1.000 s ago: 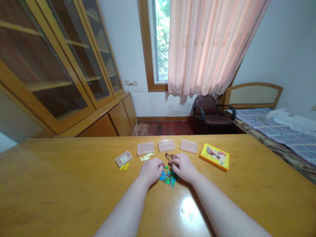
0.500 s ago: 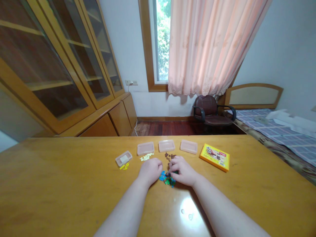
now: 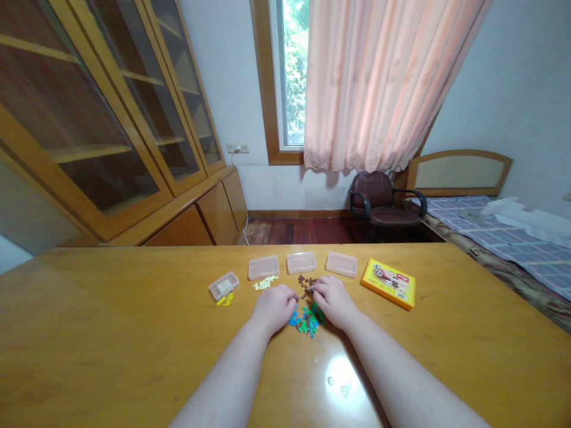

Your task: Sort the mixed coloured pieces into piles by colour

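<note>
My left hand (image 3: 273, 308) rests knuckles-up on the wooden table (image 3: 111, 333), its fingers curled at the left edge of a small heap of blue and green bricks (image 3: 304, 321). My right hand (image 3: 332, 301) lies on the heap's right side, its fingertips pinched at a cluster of brown bricks (image 3: 306, 282) just beyond. What either hand holds is too small to make out. Pale yellow bricks (image 3: 264, 283) lie further left, and bright yellow bricks (image 3: 225, 300) lie beside a small clear box (image 3: 223, 286).
Three clear shallow boxes (image 3: 301, 263) stand in a row behind the bricks. A yellow booklet (image 3: 388, 283) lies to the right. Beyond the table are a glass-door cabinet (image 3: 102, 119), a dark chair (image 3: 379, 199), a curtained window and a bed (image 3: 504, 238).
My right hand, which had drawn back over the blue and green heap half a second ago, has moved forward to the brown bricks. My left hand has barely shifted.
</note>
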Motion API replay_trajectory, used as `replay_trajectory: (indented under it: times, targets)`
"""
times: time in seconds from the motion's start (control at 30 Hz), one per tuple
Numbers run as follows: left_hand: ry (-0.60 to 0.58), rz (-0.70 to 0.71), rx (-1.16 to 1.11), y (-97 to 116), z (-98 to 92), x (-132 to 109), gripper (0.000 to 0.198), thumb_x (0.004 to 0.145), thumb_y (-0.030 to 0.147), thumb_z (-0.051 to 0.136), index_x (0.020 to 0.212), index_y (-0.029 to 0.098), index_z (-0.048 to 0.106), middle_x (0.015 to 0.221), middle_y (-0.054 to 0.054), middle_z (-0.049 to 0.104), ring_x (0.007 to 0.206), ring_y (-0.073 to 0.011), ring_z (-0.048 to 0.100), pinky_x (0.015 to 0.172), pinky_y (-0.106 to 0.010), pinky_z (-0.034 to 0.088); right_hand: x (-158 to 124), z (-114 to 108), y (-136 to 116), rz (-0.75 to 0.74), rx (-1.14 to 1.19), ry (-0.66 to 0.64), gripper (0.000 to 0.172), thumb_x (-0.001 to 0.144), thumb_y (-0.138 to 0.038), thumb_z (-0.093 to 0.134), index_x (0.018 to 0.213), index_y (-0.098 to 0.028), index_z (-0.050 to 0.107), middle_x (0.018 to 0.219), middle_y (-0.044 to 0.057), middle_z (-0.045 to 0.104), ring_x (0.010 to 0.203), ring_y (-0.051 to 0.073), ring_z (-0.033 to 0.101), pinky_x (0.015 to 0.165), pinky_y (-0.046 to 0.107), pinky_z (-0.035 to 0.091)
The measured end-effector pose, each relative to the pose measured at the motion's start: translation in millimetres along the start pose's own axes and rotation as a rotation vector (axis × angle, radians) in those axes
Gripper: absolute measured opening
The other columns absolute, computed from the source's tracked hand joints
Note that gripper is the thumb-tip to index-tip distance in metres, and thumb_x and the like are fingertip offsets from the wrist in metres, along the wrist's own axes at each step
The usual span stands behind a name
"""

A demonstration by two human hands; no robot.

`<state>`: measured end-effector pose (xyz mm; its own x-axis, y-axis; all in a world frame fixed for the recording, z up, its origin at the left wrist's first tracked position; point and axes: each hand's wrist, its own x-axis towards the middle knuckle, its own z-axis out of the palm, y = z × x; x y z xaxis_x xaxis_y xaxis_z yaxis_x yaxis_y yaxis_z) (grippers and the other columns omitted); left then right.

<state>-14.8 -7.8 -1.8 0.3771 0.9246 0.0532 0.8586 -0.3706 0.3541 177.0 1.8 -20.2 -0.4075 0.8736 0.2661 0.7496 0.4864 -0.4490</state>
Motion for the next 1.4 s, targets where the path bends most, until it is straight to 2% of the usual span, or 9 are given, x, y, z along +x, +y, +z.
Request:
replay_trajectory:
  times: [0.1, 0.2, 0.4, 0.53, 0.67, 0.83, 1.03, 1.2, 1.4]
  targets:
    - [-0.023, 0.062, -0.013, 0.4, 1.2, -0.6, 0.033, 0.080, 0.020, 0.041, 0.094, 0.025, 0.071, 0.093, -0.002, 0.070, 0.087, -0.0165, 0.061, 0.080, -0.027, 0.044, 0.6, -0.2, 1.0, 0.006, -0.021, 0.039, 0.028, 0.089, -0.024, 0.043, 0.075, -0.018, 0.067, 0.078, 0.003, 0.059, 0.077, 0.016, 0.048, 0.071, 0.030, 0.030]
    - [-0.055, 0.056, 0.012, 0.8, 3.1, -0.6, 0.036, 0.080, 0.020, 0.041, 0.102, 0.027, 0.069, 0.096, -0.002, 0.070, 0.089, -0.0171, 0.061, 0.081, -0.028, 0.044, 0.7, -0.9, 0.5, -0.022, -0.031, 0.060, 0.032, 0.088, -0.023, 0.043, 0.064, -0.017, 0.063, 0.070, 0.002, 0.057, 0.071, 0.015, 0.046, 0.067, 0.029, 0.028]
    - [-0.071, 0.003, 0.007, -1.8, 7.8, 0.2, 0.042, 0.079, 0.019, 0.043, 0.115, 0.029, 0.061, 0.109, -0.002, 0.067, 0.099, -0.0178, 0.060, 0.087, -0.029, 0.044, -1.2, -2.4, -0.8, -0.138, 0.045, 0.016, 0.036, 0.089, -0.022, 0.042, 0.059, -0.017, 0.062, 0.064, 0.001, 0.056, 0.070, 0.014, 0.047, 0.068, 0.028, 0.030]
    - [-0.049, 0.076, 0.004, -1.7, 7.3, -0.2, 0.035, 0.080, 0.020, 0.043, 0.104, 0.028, 0.068, 0.098, -0.001, 0.069, 0.090, -0.0174, 0.061, 0.081, -0.028, 0.045, -1.6, -1.2, -2.5, -0.242, 0.062, -0.048, 0.035, 0.087, -0.021, 0.047, 0.054, -0.018, 0.059, 0.060, 0.000, 0.056, 0.066, 0.013, 0.045, 0.068, 0.028, 0.030]
    - [-0.025, 0.117, 0.005, 1.2, 3.3, -1.4, 0.031, 0.079, 0.020, 0.044, 0.091, 0.026, 0.071, 0.088, -0.001, 0.069, 0.083, -0.0161, 0.060, 0.077, -0.026, 0.044, -1.2, -0.8, -3.4, -0.269, 0.050, -0.064, 0.033, 0.085, -0.020, 0.049, 0.053, -0.017, 0.058, 0.060, 0.000, 0.056, 0.065, 0.013, 0.044, 0.067, 0.028, 0.030]
    - [-0.073, 0.149, -0.014, 3.7, 1.2, -2.3, 0.029, 0.077, 0.020, 0.045, 0.088, 0.026, 0.072, 0.086, 0.000, 0.070, 0.082, -0.0158, 0.061, 0.077, -0.026, 0.044, -1.6, -3.9, -1.1, -0.228, 0.071, 0.009, 0.036, 0.087, -0.019, 0.044, 0.053, -0.017, 0.057, 0.058, 0.000, 0.053, 0.067, 0.014, 0.046, 0.067, 0.028, 0.031]
    - [-0.056, 0.151, 0.012, 2.0, 2.7, -1.3, 0.027, 0.077, 0.019, 0.045, 0.081, 0.024, 0.072, 0.082, 0.000, 0.069, 0.078, -0.0159, 0.061, 0.072, -0.025, 0.043, -1.8, -1.0, -1.4, -0.280, 0.066, -0.019, 0.033, 0.081, -0.017, 0.051, 0.048, -0.017, 0.053, 0.058, -0.001, 0.052, 0.065, 0.012, 0.044, 0.067, 0.028, 0.031]
    - [-0.072, 0.221, -0.040, 2.6, 2.7, -2.6, 0.027, 0.077, 0.018, 0.046, 0.081, 0.025, 0.072, 0.080, 0.001, 0.069, 0.077, -0.0141, 0.060, 0.073, -0.023, 0.042, -1.9, -0.7, -1.0, -0.179, 0.038, 0.022, 0.036, 0.082, -0.016, 0.049, 0.046, -0.016, 0.049, 0.055, -0.001, 0.050, 0.064, 0.012, 0.043, 0.065, 0.027, 0.030]
    - [-0.101, 0.241, -0.054, 3.8, 2.1, -2.7, 0.027, 0.076, 0.018, 0.046, 0.081, 0.025, 0.072, 0.080, 0.001, 0.069, 0.077, -0.0137, 0.059, 0.074, -0.023, 0.041, -2.1, 0.0, -1.1, -0.213, 0.054, -0.002, 0.035, 0.082, -0.017, 0.049, 0.047, -0.017, 0.052, 0.056, -0.001, 0.051, 0.065, 0.012, 0.044, 0.066, 0.027, 0.030]
